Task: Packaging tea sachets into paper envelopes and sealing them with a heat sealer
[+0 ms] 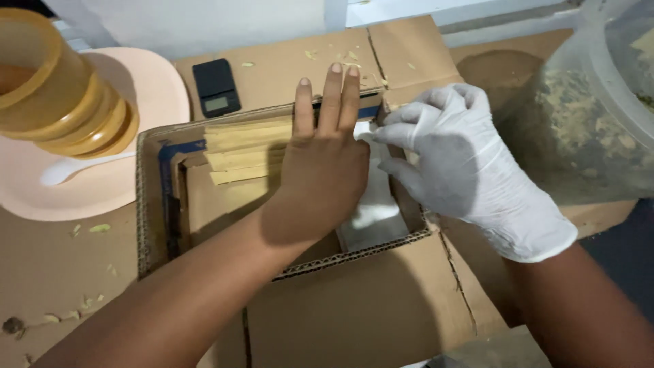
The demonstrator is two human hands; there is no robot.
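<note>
Leftmost, a stack of amber translucent rings (65,88) stands on a pale pink plate (157,88), with a white plastic spoon (75,168) lying on the plate just beneath it. Small greenish flakes (99,228) are scattered over the cardboard-covered table (61,272) in front of the plate. Behind, near the wall, a small black pocket scale (216,86) rests on the cardboard.

Next comes an open corrugated cardboard box (354,300), its cut rim facing up. Inside it, along the far side, lie flat tan paper packets (242,146), stacked and overlapping, and a dark blue strip (167,184) runs down the inner left wall.

Reaching in from the lower left, the bare left hand (323,167) lies flat and spread over the box, palm down, fingers straight and pointing to the far wall; its grip is released, closed on nothing, with the fingertips at the box's far rim.

Just to its right, a white packet (373,204) stands in the right part of the box. The right hand (456,163), in a white glove, has its grip pinched on that packet's top corner, close beside the left fingertips.

Farthest right, a large clear plastic tub (599,116) holds a greenish-tan crumbly material.
</note>
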